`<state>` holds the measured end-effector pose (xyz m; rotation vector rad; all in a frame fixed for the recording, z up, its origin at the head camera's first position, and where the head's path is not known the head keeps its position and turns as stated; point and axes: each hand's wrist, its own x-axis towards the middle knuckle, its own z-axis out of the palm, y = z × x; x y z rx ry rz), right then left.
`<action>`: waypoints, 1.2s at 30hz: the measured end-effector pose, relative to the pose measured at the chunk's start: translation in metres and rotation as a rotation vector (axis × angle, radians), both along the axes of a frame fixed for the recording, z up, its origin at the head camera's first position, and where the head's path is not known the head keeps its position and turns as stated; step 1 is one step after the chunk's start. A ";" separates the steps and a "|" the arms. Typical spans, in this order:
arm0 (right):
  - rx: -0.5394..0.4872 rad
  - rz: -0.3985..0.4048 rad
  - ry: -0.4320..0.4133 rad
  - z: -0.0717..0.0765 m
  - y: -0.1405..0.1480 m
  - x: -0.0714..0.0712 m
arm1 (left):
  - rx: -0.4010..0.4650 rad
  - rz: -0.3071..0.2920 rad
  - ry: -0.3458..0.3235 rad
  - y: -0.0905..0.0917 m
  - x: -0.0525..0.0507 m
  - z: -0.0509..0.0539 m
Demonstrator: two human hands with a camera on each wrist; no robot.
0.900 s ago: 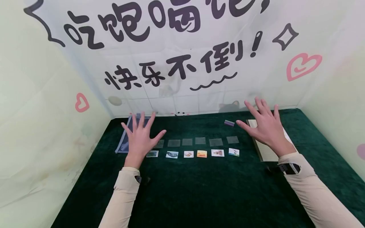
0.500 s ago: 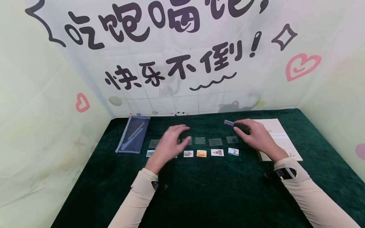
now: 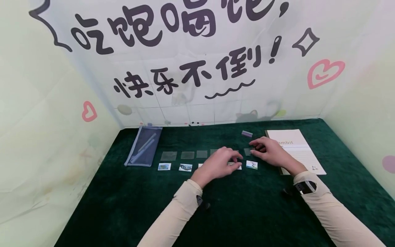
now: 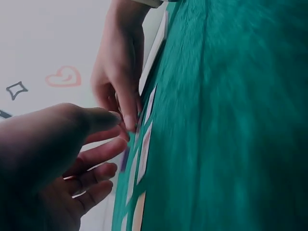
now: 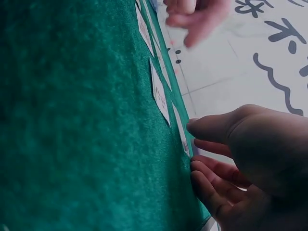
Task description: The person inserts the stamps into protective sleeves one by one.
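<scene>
My right hand has its fingertips at the rightmost clear plastic square, thumb and forefinger apart in the right wrist view. Just below lies a blue-and-white picture card. My left hand hovers with loosely bent fingers over the right part of the card row, holding nothing and covering some cards and clear squares. Farther left, an uncovered landscape card and a grey-blue picture card lie below clear squares. In the left wrist view, the left thumb and forefinger stand apart beside the right hand.
A small purple block lies behind the right hand. A notebook is at the right, partly under the right forearm. A blue mesh pouch with pens lies at the left. A printed cloth hangs behind the green tabletop.
My left hand has moved right from the pouch to over the cards, its spread fingers now bent. My right hand has come down from above the notebook, past the purple block, to the rightmost clear square.
</scene>
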<state>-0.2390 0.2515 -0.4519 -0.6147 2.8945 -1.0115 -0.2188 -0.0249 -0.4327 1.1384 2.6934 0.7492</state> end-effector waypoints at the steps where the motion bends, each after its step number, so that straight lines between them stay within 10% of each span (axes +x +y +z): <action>1: -0.001 0.003 0.001 -0.001 0.000 0.000 | -0.010 -0.004 0.003 0.006 -0.001 -0.001; 15: -0.031 0.000 0.000 -0.009 -0.002 0.000 | -0.177 0.090 0.159 0.044 0.008 -0.010; 36: -0.097 -0.079 -0.053 -0.007 0.003 -0.002 | 0.140 0.098 -0.051 0.039 0.000 -0.017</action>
